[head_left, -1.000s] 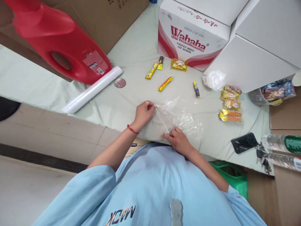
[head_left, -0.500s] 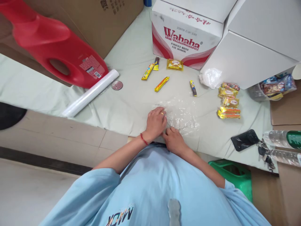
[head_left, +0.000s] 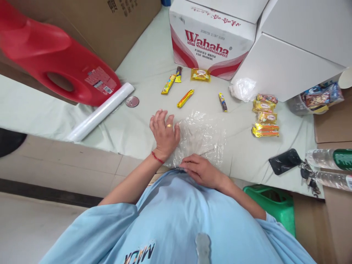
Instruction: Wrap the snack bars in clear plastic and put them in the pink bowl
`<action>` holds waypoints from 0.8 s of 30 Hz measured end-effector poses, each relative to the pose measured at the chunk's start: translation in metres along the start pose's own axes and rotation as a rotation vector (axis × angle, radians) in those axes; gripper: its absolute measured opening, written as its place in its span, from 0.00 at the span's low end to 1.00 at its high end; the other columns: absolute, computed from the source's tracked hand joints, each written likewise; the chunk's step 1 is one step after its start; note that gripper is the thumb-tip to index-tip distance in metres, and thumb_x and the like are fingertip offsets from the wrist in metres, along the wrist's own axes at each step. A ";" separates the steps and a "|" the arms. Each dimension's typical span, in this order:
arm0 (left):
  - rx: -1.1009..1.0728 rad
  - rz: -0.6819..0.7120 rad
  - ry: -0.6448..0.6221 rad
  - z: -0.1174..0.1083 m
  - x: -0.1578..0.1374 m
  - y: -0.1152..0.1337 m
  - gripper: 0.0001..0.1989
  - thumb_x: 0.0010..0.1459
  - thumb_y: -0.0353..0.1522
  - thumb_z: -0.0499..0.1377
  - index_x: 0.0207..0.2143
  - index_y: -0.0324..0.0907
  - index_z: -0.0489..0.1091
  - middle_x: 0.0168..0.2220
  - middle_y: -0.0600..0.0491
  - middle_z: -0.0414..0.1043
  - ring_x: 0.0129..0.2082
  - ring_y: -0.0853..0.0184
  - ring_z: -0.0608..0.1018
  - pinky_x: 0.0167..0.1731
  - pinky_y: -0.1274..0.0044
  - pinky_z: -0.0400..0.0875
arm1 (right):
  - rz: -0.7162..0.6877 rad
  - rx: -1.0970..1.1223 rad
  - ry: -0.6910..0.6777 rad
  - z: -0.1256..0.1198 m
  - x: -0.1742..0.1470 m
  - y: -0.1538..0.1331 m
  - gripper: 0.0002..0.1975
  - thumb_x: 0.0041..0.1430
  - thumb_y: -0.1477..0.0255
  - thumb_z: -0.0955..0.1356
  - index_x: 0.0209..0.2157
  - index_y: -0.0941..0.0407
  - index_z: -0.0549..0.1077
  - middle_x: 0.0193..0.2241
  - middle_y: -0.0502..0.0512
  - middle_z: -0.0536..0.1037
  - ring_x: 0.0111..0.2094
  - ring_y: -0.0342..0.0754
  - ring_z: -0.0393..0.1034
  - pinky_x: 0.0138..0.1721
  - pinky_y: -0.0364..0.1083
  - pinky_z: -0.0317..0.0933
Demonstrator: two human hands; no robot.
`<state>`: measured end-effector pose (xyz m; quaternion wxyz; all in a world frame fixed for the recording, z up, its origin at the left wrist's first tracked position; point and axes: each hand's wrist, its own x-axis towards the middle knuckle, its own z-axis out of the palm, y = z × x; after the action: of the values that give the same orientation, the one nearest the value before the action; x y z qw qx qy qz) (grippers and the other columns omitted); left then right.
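Observation:
A crinkled sheet of clear plastic film (head_left: 205, 128) lies on the cloth-covered table in front of me. At its left edge, my left hand (head_left: 165, 134) is open with its fingers spread, a ring on one finger and a red string at the wrist. My right hand (head_left: 202, 170) is at the film's near edge, its fingers together and seemingly pinching that edge; the thumb is partly hidden. Beyond the film lie a yellow-orange wrapped snack bar (head_left: 185, 98) and a small yellow-blue one (head_left: 223, 102).
A plastic roll (head_left: 101, 112) lies beside a red jug (head_left: 66, 66) and a round metal disc (head_left: 132, 101). More snacks (head_left: 200, 74) lie by a Wahaha carton (head_left: 209, 44). At right are stacked yellow snacks (head_left: 265, 117), crumpled plastic (head_left: 243, 90), a phone (head_left: 285, 161), keys (head_left: 309, 176) and bottles.
My left hand has moved left, away from the right hand, and its fingers have spread. The right hand has shifted slightly down. More of the film's left side now shows between them.

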<state>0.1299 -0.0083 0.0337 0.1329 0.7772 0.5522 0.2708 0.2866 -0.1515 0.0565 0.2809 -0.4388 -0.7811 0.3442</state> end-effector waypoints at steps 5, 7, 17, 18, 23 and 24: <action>-0.037 0.267 -0.271 -0.003 -0.023 0.000 0.20 0.72 0.36 0.49 0.59 0.44 0.73 0.62 0.41 0.74 0.70 0.53 0.68 0.72 0.53 0.48 | 0.203 -0.189 0.225 -0.019 0.007 0.014 0.19 0.75 0.72 0.62 0.59 0.53 0.77 0.53 0.64 0.80 0.53 0.56 0.73 0.56 0.58 0.71; 0.018 0.257 -0.326 0.002 -0.023 -0.011 0.24 0.74 0.37 0.47 0.67 0.44 0.67 0.70 0.41 0.66 0.74 0.52 0.62 0.73 0.50 0.40 | 0.282 -0.328 0.247 -0.020 0.003 0.031 0.20 0.74 0.70 0.63 0.62 0.57 0.75 0.61 0.68 0.74 0.62 0.61 0.67 0.63 0.63 0.65; 0.134 0.156 -0.362 0.004 -0.020 -0.041 0.32 0.74 0.45 0.47 0.76 0.48 0.51 0.78 0.41 0.47 0.78 0.49 0.52 0.69 0.39 0.23 | 0.452 -0.519 0.195 -0.080 0.003 0.078 0.19 0.74 0.66 0.62 0.56 0.56 0.78 0.52 0.66 0.80 0.51 0.62 0.72 0.55 0.61 0.68; 0.132 0.157 -0.365 0.004 -0.020 -0.040 0.32 0.74 0.45 0.47 0.76 0.48 0.51 0.78 0.41 0.47 0.77 0.49 0.52 0.69 0.38 0.24 | 0.454 -0.553 0.167 -0.089 0.021 0.080 0.18 0.74 0.68 0.61 0.54 0.56 0.79 0.48 0.65 0.81 0.49 0.61 0.73 0.53 0.59 0.68; 0.130 0.149 -0.370 0.002 -0.019 -0.037 0.32 0.74 0.44 0.48 0.76 0.48 0.52 0.77 0.42 0.48 0.77 0.49 0.53 0.71 0.40 0.26 | 0.350 -0.714 0.051 -0.111 0.140 0.100 0.21 0.70 0.80 0.60 0.56 0.55 0.78 0.55 0.64 0.79 0.55 0.61 0.69 0.50 0.55 0.67; 0.127 0.146 -0.370 0.002 -0.019 -0.037 0.32 0.74 0.44 0.48 0.76 0.48 0.51 0.77 0.43 0.48 0.77 0.49 0.53 0.71 0.40 0.26 | 0.305 -0.740 0.014 -0.112 0.161 0.104 0.22 0.71 0.80 0.60 0.58 0.54 0.76 0.59 0.63 0.76 0.58 0.61 0.67 0.51 0.54 0.66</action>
<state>0.0970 -0.0126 0.0083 0.1630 0.8584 0.4767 0.0969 0.3467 0.0618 0.0646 0.0545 -0.6237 -0.7762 0.0743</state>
